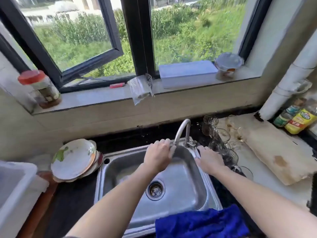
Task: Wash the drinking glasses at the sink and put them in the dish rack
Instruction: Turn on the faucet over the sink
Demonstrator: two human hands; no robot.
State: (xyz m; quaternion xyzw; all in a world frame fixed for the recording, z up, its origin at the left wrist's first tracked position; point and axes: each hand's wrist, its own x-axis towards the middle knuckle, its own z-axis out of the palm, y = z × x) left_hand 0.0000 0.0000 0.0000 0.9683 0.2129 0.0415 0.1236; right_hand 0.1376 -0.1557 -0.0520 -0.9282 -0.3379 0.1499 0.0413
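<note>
Here, clear drinking glasses (230, 156) cluster beside the sink (185, 177).

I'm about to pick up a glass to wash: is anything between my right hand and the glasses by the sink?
Nothing visible stands between them. The right hand is at the right rim of the sink, and the glasses stand just to its right, with no object in the way.

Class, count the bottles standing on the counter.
2. A yellow-labelled bottle and a green-labelled bottle stand side by side at the far right, beside the white pipe; more may be hidden past the frame edge.
</note>
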